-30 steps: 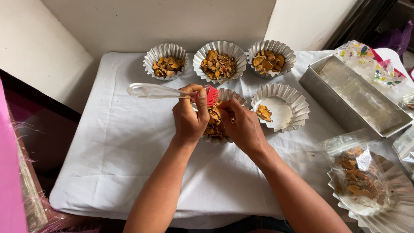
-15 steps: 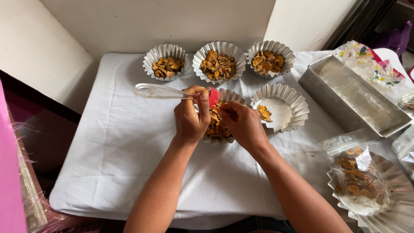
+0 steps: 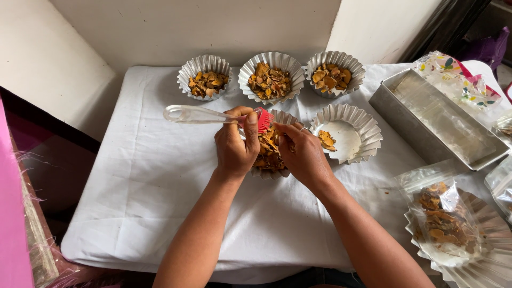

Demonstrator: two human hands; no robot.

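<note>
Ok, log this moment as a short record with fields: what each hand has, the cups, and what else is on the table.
left hand: holds a clear-handled brush with red bristles
right hand: fingers in the centre foil cup of orange-brown chips
back row: three filled foil cups
nearly empty cup: right of the hands
metal tray: far right
surface: white cloth

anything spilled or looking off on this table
A few small brown crumbs lie loose on the white cloth, between the right hand and the clear bag of chips. Otherwise nothing stands out.
</note>
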